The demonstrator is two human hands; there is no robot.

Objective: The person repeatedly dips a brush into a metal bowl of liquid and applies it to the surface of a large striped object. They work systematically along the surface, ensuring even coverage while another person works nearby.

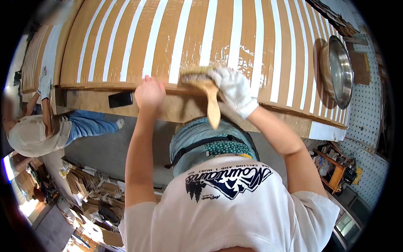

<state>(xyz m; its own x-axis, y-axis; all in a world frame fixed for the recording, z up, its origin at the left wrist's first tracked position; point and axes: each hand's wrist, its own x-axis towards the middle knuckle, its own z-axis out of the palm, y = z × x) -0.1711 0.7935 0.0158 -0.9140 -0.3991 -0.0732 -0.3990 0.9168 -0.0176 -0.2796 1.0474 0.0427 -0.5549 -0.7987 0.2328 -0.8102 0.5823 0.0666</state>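
A wide brush [211, 101] with a pale wooden handle is in my right hand [233, 90], which wears a white glove and grips it near the head. The handle points toward my body, and the bristles lie on a brown panel [163, 50] with white stripes. Wet, glossy patches shine across the panel's middle. My left hand [150, 93] is bare and closed at the panel's near edge, by the end of a white stripe. Slight blur and the curled fingers hide whatever is between them.
A round metal basin [338, 71] stands on the panel's right side. On the wooden bench edge left of my left hand lies a black phone [120, 100]. Another person [40, 130] works at the far left with gloved hands. Cardboard scraps [90, 193] litter the lower left.
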